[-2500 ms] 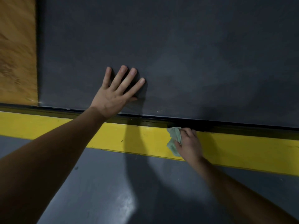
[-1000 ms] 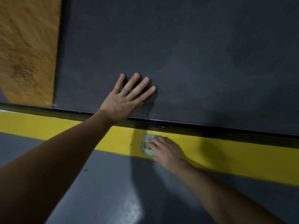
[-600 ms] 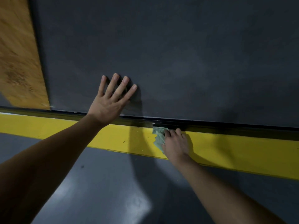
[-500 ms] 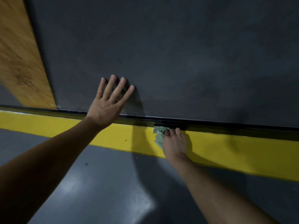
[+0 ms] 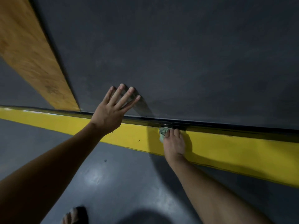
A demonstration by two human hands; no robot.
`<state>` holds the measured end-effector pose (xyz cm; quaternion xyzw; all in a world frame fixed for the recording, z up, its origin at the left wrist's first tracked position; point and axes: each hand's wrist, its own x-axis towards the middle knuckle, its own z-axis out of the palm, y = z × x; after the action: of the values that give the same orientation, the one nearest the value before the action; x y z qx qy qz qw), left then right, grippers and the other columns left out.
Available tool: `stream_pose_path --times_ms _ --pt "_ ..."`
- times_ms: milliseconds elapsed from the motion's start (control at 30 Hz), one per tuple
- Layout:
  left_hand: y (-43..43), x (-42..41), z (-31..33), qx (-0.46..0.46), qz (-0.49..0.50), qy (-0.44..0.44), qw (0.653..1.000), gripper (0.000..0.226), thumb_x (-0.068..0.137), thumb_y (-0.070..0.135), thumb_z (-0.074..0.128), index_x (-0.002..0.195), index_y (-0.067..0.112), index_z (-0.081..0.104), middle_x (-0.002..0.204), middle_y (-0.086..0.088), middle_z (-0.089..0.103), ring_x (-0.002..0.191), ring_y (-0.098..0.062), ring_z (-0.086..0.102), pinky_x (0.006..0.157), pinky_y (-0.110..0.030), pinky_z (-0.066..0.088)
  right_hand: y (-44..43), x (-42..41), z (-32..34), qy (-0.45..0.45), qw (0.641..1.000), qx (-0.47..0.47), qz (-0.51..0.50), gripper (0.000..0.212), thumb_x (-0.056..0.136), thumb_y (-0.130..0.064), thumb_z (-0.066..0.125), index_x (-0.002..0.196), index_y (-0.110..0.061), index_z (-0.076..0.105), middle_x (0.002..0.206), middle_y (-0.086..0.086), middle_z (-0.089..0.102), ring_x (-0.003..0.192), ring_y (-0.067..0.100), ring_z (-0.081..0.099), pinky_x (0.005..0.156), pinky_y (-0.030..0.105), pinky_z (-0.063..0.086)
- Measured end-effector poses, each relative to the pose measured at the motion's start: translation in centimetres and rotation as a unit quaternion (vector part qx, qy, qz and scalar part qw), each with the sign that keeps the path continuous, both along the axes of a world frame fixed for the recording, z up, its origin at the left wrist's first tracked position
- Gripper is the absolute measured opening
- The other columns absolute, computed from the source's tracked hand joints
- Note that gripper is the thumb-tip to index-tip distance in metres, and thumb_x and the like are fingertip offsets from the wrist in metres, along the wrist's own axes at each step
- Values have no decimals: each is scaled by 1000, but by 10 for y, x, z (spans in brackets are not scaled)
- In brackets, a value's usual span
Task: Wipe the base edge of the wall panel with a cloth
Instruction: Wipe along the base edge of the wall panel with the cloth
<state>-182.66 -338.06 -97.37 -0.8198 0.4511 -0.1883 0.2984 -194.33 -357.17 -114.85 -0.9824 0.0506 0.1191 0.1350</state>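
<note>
A dark grey wall panel (image 5: 186,62) fills the upper view. Its black base edge (image 5: 226,126) runs across, just above a yellow floor stripe (image 5: 242,152). My left hand (image 5: 113,109) lies flat on the panel with fingers spread and straight. My right hand (image 5: 174,141) grips a small pale green cloth (image 5: 162,133) and presses it into the base edge. Most of the cloth is hidden under the fingers.
A wooden board (image 5: 27,50) borders the dark panel on the left. The grey glossy floor (image 5: 121,183) lies below the yellow stripe. A foot in a dark sandal (image 5: 74,215) shows at the bottom edge.
My right hand with the cloth went left along the yellow stripe, then came back up into the black base edge. The left hand stayed flat on the panel. The view shifted.
</note>
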Motion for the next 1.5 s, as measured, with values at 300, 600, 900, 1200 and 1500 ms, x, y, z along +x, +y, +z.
stream_pose_path --times_ms 300,600,900,1200,1500 --pt "39 35 -6 -41 -88 2 995 85 94 20 42 168 23 1 173 -6 -17 159 -29 -16 129 -50 -8 47 33 4 9 997 -76 26 33 101 -13 38 128 -4 54 126 14 54 122 31 45 97 37 40" --pt "158 130 -20 33 -220 -77 972 72 101 21 28 167 7 4 174 -14 -7 160 -31 -11 129 -50 -7 113 56 1 56 991 -102 -62 38 101 -11 39 138 -5 46 135 13 48 127 30 41 95 34 41" --pt "174 172 -49 -37 -278 -126 952 74 104 43 32 168 15 7 175 -10 -6 160 -27 -11 129 -47 -10 153 73 13 120 974 -99 -164 72 91 -56 46 143 -5 41 143 13 35 135 31 30 104 40 40" --pt "171 177 -68 -105 -319 -150 930 69 107 45 33 168 17 15 173 -1 18 158 -16 19 128 -44 10 181 103 22 189 963 -98 -168 59 97 -40 49 143 -5 41 141 18 26 130 34 30 102 44 46" --pt "175 175 -69 -93 -318 -128 935 69 107 40 35 168 16 12 174 0 13 159 -16 18 127 -44 6 237 123 1 52 986 -18 -159 45 93 -37 57 123 -3 58 127 18 50 119 34 44 102 37 38"
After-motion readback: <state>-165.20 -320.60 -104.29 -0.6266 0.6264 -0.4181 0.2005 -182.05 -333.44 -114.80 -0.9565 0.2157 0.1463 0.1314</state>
